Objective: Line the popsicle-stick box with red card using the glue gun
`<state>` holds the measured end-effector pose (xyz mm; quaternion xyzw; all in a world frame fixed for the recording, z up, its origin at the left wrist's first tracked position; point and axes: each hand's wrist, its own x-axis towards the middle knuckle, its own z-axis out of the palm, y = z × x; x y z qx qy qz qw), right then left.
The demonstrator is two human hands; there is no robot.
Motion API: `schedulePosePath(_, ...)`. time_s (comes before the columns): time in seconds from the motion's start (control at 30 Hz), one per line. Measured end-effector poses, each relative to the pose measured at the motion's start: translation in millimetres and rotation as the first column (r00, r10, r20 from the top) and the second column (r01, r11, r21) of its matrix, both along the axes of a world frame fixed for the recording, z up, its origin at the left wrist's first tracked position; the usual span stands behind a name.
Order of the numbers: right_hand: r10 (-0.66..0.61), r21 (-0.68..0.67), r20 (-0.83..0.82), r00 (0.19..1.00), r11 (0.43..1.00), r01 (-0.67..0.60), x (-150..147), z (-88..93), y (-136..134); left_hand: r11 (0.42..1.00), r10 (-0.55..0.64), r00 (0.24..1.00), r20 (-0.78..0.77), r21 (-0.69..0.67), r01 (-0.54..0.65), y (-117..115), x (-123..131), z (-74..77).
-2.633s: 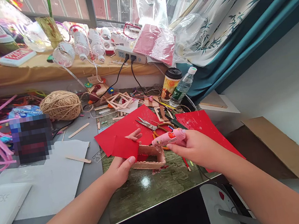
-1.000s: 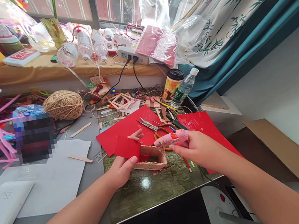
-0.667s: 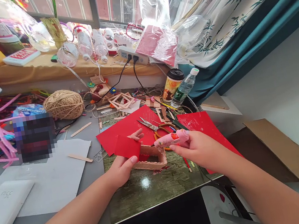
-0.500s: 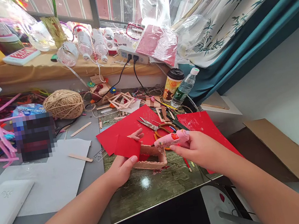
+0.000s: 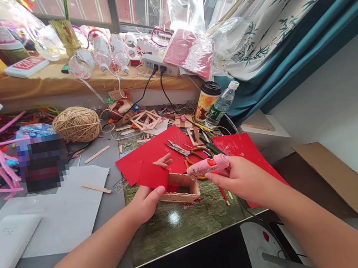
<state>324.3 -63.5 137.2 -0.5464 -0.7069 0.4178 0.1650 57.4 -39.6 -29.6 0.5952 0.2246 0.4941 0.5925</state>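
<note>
Between the thumb and fingers of my left hand is a small square of red paper, tilted above the table. My right hand is wrapped round a pink hot glue gun, its nozzle pointing left toward the paper. Below and between both hands stands an open box made of craft sticks, partly hidden by the paper and my left hand. Scissors with orange-brown handles lie on a large red sheet just behind.
A second red sheet lies at the right, near a water bottle and a lidded paper cup. Twine, white paper and a power bank are at the left. The glue gun's cord hangs past the table's front edge.
My right hand and the glue gun have shifted very slightly to the right. The left hand keeps its hold on the red paper, almost unmoved.
</note>
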Motion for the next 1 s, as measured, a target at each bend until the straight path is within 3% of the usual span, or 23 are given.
schedulePosePath(1.0,-0.015,-0.025,0.066,0.998,1.000,0.016,3.9,3.7,-2.1,1.000,0.022,0.999,-0.024,0.016,-0.022,-0.1,-0.4,-1.4)
